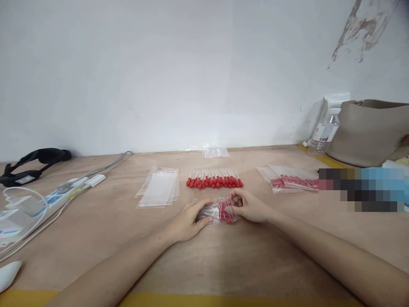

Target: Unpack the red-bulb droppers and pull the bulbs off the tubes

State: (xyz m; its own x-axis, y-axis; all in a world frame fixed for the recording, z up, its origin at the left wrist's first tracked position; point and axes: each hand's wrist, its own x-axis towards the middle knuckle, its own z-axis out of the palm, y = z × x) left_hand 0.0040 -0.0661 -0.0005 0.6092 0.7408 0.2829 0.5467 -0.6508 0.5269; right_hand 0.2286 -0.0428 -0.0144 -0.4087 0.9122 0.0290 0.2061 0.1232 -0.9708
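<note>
Between my hands, low over the table, is a clear plastic bag [214,212] with several red-tipped pale sticks inside. My left hand [191,217] grips the bag's left end, thumb on the near side and fingers on the far side. At the other end, by the red tips, my right hand [247,205] pinches the bag's edge with its fingers closed. Just beyond, a row of loose red-tipped sticks [214,182] lies with the red ends toward me. Flat clear bags [159,187] are stacked to the left. Filled bags [289,181] lie to the right.
Far left are a power strip [56,198] with cables, a black strap-like item [38,162] and a white object [9,275]. A small clear bag [216,152] lies by the wall. A plastic bottle [326,131] and a grey-brown container [370,132] stand back right. One right-hand patch is blurred.
</note>
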